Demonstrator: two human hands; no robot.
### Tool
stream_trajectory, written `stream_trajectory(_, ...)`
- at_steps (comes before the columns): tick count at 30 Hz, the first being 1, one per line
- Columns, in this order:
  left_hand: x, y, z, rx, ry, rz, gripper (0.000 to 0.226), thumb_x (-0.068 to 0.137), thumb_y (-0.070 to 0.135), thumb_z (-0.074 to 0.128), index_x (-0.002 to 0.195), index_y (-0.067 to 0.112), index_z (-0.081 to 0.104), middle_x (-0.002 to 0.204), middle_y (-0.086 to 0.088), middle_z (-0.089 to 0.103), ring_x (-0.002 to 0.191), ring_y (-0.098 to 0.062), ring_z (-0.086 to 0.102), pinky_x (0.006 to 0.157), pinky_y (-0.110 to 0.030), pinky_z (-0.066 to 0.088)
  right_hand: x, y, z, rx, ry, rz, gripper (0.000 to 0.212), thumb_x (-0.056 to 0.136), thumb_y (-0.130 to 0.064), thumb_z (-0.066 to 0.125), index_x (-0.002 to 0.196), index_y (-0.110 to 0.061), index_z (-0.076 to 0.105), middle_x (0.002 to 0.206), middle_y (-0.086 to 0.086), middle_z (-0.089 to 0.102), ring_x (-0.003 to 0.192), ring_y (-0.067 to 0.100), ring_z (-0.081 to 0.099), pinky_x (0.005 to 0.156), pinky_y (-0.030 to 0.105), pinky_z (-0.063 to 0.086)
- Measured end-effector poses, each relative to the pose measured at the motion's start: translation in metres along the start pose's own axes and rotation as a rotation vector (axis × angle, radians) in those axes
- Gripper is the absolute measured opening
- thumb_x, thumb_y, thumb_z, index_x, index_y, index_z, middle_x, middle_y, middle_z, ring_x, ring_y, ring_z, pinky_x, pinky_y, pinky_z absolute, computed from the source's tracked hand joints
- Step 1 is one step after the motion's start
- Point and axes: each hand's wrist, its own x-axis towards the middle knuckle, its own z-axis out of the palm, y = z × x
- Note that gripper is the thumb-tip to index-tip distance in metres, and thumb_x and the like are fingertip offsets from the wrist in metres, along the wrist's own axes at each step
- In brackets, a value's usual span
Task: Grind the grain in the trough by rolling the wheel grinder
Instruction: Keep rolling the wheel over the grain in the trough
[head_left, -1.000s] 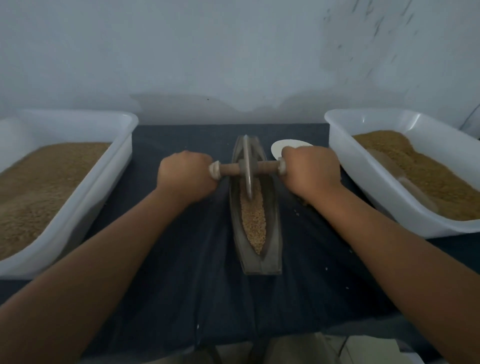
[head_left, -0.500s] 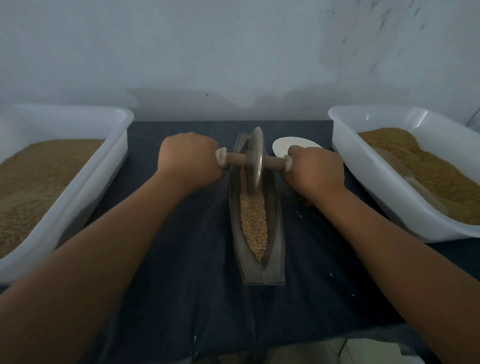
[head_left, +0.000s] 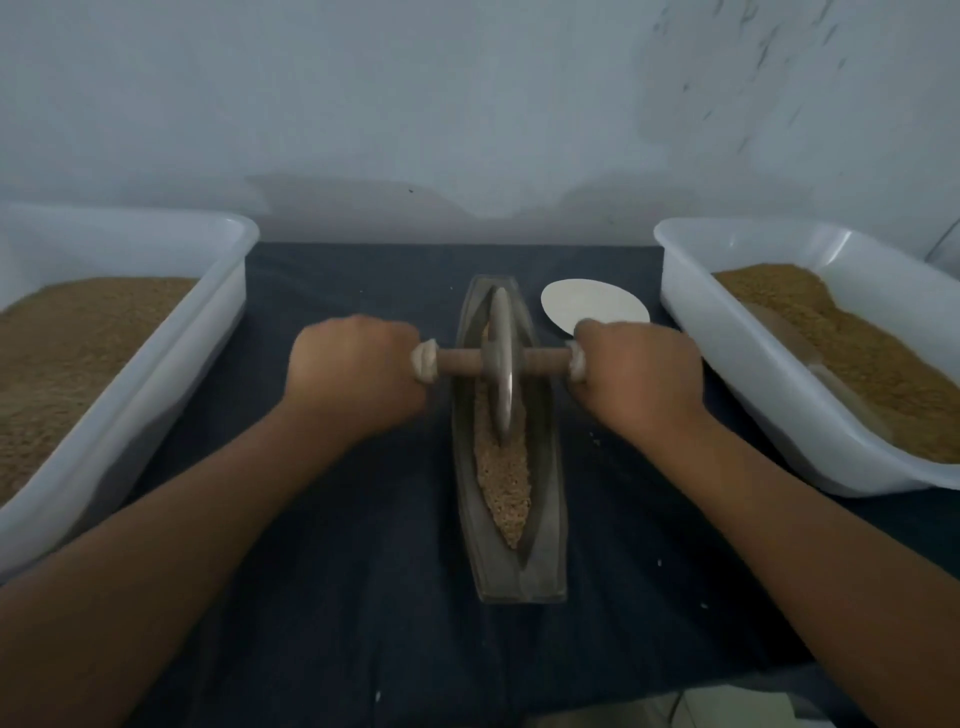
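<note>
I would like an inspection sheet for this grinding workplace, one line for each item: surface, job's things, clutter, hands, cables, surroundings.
Surface: dark cloth covers the table; a few stray grains lie right of the trough.
Job's things: trough lies lengthwise in the middle with grain in it; wheel grinder stands on edge in its far half.
Clutter: left tub and right tub, both holding grain; white disc flat beside the trough.
Hands: left hand and right hand each grip one end of the grinder's axle.
Cables: thin dark line at far right; cannot tell if a cable.
Surroundings: pale wall, dark marks upper right.
</note>
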Motion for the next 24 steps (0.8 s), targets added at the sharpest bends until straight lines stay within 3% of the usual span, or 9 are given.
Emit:
stream_trajectory(4, 0.039, 0.002, 0.004, -0.071, -0.062, -0.090, 0.040, 0.089, 0.055, 0.055, 0.065, 0.023, 0.047, 0.073, 0.002, 0.063, 0.069, -0.029, 0.065, 0.061, -0.031, 0.045, 0.036, -0.006, 0.000, 0.028, 0.055, 0.033, 0.054, 0.076, -0.016, 0.075, 0.057, -0.024, 0.025, 0.050, -0.011, 0.021, 0.044, 0.008, 0.013, 0.051, 0.021, 0.009)
stream_trajectory(7, 0.009, 0.003, 0.002, -0.083, -0.022, -0.076, 0.040, 0.092, 0.050, 0.055, 0.063, 0.023, 0.046, 0.064, 0.006, 0.056, 0.055, -0.021, 0.054, 0.054, -0.027, 0.038, 0.020, -0.006, -0.014, 0.033, 0.035, -0.022, 0.046, 0.084, -0.022, 0.069, 0.060, -0.021, 0.030, 0.051, -0.008, 0.030, 0.043, 0.014, 0.023, 0.046, 0.023, 0.021)
stream_trajectory(10, -0.038, 0.001, -0.007, -0.079, 0.098, 0.036, 0.041, 0.092, 0.045, 0.058, 0.060, 0.025, 0.041, 0.053, 0.010, 0.042, 0.042, -0.017, 0.040, 0.049, -0.021, 0.025, -0.024, -0.003, -0.024, 0.053, 0.058, -0.075, 0.032, 0.095, -0.038, 0.059, 0.070, -0.022, 0.048, 0.056, -0.002, 0.050, 0.044, 0.023, 0.043, 0.044, 0.029, 0.039)
stream_trajectory(13, -0.068, 0.001, -0.019, -0.071, 0.177, 0.094, 0.040, 0.093, 0.046, 0.054, 0.061, 0.026, 0.042, 0.051, 0.011, 0.036, 0.039, -0.017, 0.031, 0.051, -0.019, 0.016, -0.054, -0.002, -0.031, 0.086, 0.031, -0.071, 0.038, 0.096, -0.047, 0.043, 0.085, -0.022, 0.069, 0.064, -0.001, 0.063, 0.053, 0.027, 0.059, 0.048, 0.034, 0.047)
stream_trajectory(15, -0.064, 0.001, -0.016, -0.072, 0.156, 0.083, 0.041, 0.091, 0.045, 0.060, 0.060, 0.026, 0.040, 0.051, 0.012, 0.035, 0.040, -0.019, 0.032, 0.051, -0.020, 0.018, -0.050, -0.001, -0.026, 0.055, 0.039, -0.062, 0.032, 0.096, -0.047, 0.051, 0.082, -0.023, 0.067, 0.062, -0.003, 0.060, 0.051, 0.025, 0.057, 0.047, 0.029, 0.042)
stream_trajectory(17, -0.042, 0.001, -0.011, -0.054, 0.076, 0.040, 0.043, 0.088, 0.046, 0.063, 0.059, 0.026, 0.038, 0.053, 0.011, 0.039, 0.043, -0.021, 0.041, 0.051, -0.023, 0.026, -0.027, -0.003, -0.018, 0.030, 0.060, -0.039, 0.031, 0.094, -0.040, 0.063, 0.071, -0.022, 0.052, 0.056, -0.005, 0.048, 0.044, 0.023, 0.045, 0.046, 0.024, 0.031)
stream_trajectory(19, -0.008, 0.001, -0.005, -0.045, 0.010, -0.015, 0.040, 0.089, 0.049, 0.057, 0.061, 0.025, 0.043, 0.057, 0.008, 0.049, 0.050, -0.022, 0.052, 0.053, -0.027, 0.036, 0.001, -0.002, -0.006, 0.008, 0.045, -0.012, 0.031, 0.094, -0.035, 0.060, 0.071, -0.023, 0.042, 0.056, -0.003, 0.046, 0.046, 0.022, 0.036, 0.048, 0.024, 0.024)
stream_trajectory(24, 0.037, 0.003, -0.006, -0.034, -0.084, -0.058, 0.032, 0.088, 0.048, 0.055, 0.067, 0.024, 0.055, 0.066, 0.005, 0.057, 0.058, -0.020, 0.054, 0.056, -0.029, 0.040, 0.026, -0.004, 0.008, 0.008, -0.073, 0.067, 0.028, 0.098, -0.036, 0.050, 0.075, -0.020, 0.049, 0.063, -0.001, 0.052, 0.055, 0.026, 0.049, 0.051, 0.030, 0.031)
